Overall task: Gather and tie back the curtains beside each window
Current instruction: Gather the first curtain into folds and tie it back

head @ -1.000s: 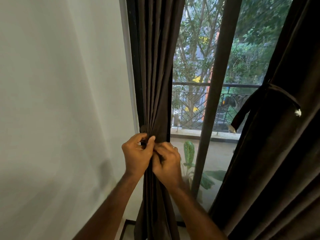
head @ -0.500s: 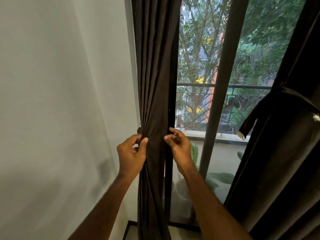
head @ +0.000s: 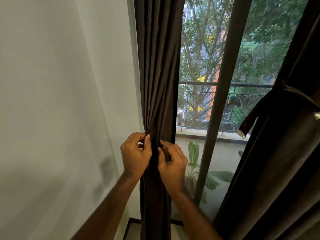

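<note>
white wall (head: 60, 101) left | balcony railing (head: 195, 108) outside (trees behind) | potted plant (head: 194, 153) beyond glass

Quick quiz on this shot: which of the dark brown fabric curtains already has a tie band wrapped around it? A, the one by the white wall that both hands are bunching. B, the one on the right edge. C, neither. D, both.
B: a dark fabric tie band circles the right dark brown curtain, while the left hand and right hand only grip the gathered left dark brown curtain, where no band shows.
</note>
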A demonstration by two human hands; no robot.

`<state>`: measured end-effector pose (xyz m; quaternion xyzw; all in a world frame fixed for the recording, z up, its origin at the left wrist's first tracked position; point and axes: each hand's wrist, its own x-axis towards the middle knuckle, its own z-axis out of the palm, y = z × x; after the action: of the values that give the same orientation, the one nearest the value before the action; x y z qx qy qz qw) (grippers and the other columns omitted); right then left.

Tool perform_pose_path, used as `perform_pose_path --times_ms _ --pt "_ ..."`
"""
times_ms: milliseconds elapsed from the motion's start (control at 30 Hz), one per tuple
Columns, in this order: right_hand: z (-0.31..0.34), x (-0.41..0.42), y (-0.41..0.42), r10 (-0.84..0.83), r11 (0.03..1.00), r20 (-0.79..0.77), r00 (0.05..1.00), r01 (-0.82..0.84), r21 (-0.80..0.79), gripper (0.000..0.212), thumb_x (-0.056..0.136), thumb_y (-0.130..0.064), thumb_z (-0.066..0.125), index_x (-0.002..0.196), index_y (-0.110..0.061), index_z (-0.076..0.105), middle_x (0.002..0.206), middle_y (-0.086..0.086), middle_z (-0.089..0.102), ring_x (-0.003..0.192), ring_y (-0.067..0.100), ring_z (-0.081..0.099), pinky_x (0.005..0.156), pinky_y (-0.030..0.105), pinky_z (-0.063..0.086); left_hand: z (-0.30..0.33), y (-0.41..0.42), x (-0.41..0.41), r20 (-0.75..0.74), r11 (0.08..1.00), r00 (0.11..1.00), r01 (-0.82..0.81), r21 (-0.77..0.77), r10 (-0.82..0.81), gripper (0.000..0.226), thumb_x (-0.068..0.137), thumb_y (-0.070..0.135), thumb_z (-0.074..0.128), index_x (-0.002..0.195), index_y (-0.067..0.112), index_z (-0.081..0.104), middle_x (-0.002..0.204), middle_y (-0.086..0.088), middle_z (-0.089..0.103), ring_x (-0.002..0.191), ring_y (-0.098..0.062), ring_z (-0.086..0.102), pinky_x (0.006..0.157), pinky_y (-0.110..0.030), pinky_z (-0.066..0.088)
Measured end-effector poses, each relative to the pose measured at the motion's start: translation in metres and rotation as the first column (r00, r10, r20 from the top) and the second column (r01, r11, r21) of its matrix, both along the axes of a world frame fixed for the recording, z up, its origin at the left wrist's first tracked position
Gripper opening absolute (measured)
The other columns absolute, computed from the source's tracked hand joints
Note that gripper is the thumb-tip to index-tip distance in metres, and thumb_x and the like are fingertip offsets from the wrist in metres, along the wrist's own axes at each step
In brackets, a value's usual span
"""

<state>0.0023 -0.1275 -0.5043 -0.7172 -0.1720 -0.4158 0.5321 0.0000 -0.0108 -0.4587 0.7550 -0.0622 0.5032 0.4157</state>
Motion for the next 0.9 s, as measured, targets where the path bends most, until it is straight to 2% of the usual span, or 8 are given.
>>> perform_pose_path --times_ms 133,233,400,533,600,700,800,900 --pt "-0.001 -0.008 0.005 -0.075 0.987 0.1 0.992 0.088 -0.131 0.026 0.087 -0.002 0.071 0.112 -0.011 0.074 0.097 -0.002 0.069 0.089 0.012 0.063 0.078 0.036 0.051 -0.001 -0.001 -0.001 0.005 0.997 0.999 -0.041 0.067 0.04 0.021 0.091 0.019 0.062 0.083 0.002 0.07 0.076 -0.007 0.068 0.064 -0.019 0.064 0.052 -0.037 0.056" --pt "0.003 -0.009 0.008 -0.054 0.982 0.152 0.987 0.08 -0.172 0.024 0.086 0.0 0.072 0.108 -0.009 0.075 0.085 -0.002 0.061 0.075 0.014 0.058 0.067 0.038 0.049 0.001 0.0 -0.002 -0.007 0.998 1.0 -0.022 0.066 0.023 0.012 0.087 0.01 0.066 0.081 0.001 0.069 0.074 -0.007 0.068 0.064 -0.016 0.063 0.057 -0.024 0.053" --pt "0.005 -0.002 0.009 0.052 0.993 0.081 0.995 -0.043 -0.109 0.021 0.093 -0.006 0.065 0.11 -0.009 0.076 0.082 0.0 0.059 0.07 0.018 0.058 0.06 0.045 0.051 0.003 0.001 -0.005 -0.079 0.983 0.982 0.162 -0.081 -0.169 0.014 0.09 0.004 0.065 0.083 0.015 0.068 0.075 0.004 0.067 0.073 -0.004 0.064 0.066 -0.011 0.049" --pt "0.006 -0.003 0.008 0.103 0.992 0.031 0.994 -0.1 -0.072 0.022 0.093 -0.005 0.063 0.11 -0.007 0.077 0.086 0.001 0.06 0.072 0.016 0.06 0.063 0.035 0.053 0.003 0.0 -0.009 -0.102 0.96 0.96 0.248 -0.133 -0.262 0.009 0.094 0.017 0.066 0.085 0.017 0.069 0.076 0.006 0.069 0.074 -0.01 0.067 0.068 -0.02 0.054" --pt "0.007 -0.004 0.008 0.129 0.989 0.004 0.992 -0.128 -0.077 0.017 0.091 0.0 0.064 0.101 -0.005 0.077 0.083 0.001 0.057 0.07 0.015 0.058 0.06 0.032 0.051 0.004 -0.002 -0.011 -0.105 0.96 0.961 0.238 -0.148 -0.254 0.013 0.09 0.025 0.071 0.084 0.014 0.069 0.076 0.003 0.069 0.075 -0.011 0.067 0.069 -0.017 0.053" --pt "0.011 -0.005 0.004 0.292 0.953 -0.046 0.955 -0.294 -0.076 0.02 0.089 0.004 0.066 0.102 -0.006 0.078 0.085 0.003 0.062 0.074 0.015 0.062 0.063 0.032 0.054 0.006 -0.001 -0.009 -0.117 0.972 0.978 0.152 -0.181 -0.175 0.012 0.089 0.011 0.075 0.081 0.009 0.068 0.072 0.004 0.065 0.07 -0.007 0.063 0.065 -0.015 0.048" --pt "0.013 0.005 -0.004 0.237 0.968 -0.101 0.966 -0.226 0.109 0.02 0.087 0.002 0.068 0.098 -0.012 0.079 0.096 0.002 0.068 0.09 0.013 0.067 0.078 0.034 0.056 0.007 0.003 -0.01 -0.145 0.972 0.973 0.153 -0.179 -0.18 0.013 0.091 0.008 0.072 0.081 0.012 0.066 0.071 0.01 0.061 0.067 -0.005 0.059 0.058 -0.012 0.045" --pt "0.018 0.031 -0.02 0.23 0.924 -0.332 0.915 -0.098 0.369 0.036 0.091 -0.005 0.072 0.121 -0.025 0.067 0.121 -0.004 0.066 0.105 0.011 0.064 0.088 0.027 0.054 0.007 0.007 -0.015 -0.135 0.97 0.97 0.179 -0.164 -0.202 0.011 0.091 0.009 0.072 0.084 0.015 0.066 0.073 0.011 0.063 0.071 -0.009 0.063 0.059 -0.016 0.051"
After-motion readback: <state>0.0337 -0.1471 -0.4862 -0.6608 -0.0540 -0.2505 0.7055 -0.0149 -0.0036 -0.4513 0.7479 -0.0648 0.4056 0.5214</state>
